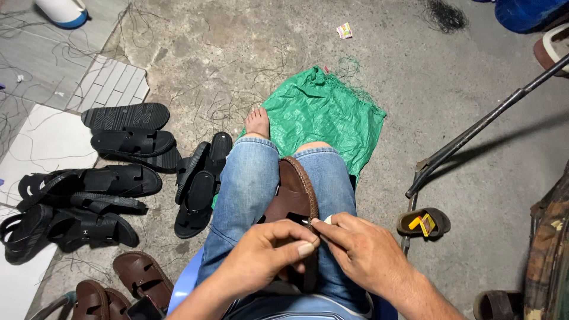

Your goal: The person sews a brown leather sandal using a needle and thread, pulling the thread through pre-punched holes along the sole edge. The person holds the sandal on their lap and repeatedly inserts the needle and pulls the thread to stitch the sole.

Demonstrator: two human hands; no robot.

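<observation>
So you've got a brown sandal [294, 195] wedged between your knees, sole edge up, resting on your jeans [249, 184]. Your left hand [264, 255] is curled over the near end of it, thumb and forefinger pinched together right at the braided edge. Your right hand [361, 252] comes in from the other side, fingers closed around a small pale tool [328, 220], and only its tip shows, so I can't tell exactly what it is. Both sets of fingertips meet at about the same spot on the sandal's rim.

Under your bare foot [258, 122] there's a green woven sack [332, 118] spread on the concrete floor [415, 77]. Off to your left is a pile of black sandals [112, 178], some stacked, some lying loose, and nearer you a pair of brown sandals [124, 284]. On your right a dark metal rod [480, 127] leans across, and beside its lower end sits a small dark dish [423, 223] with something yellow in it. Loose black threads [231, 89] are scattered all over the floor.
</observation>
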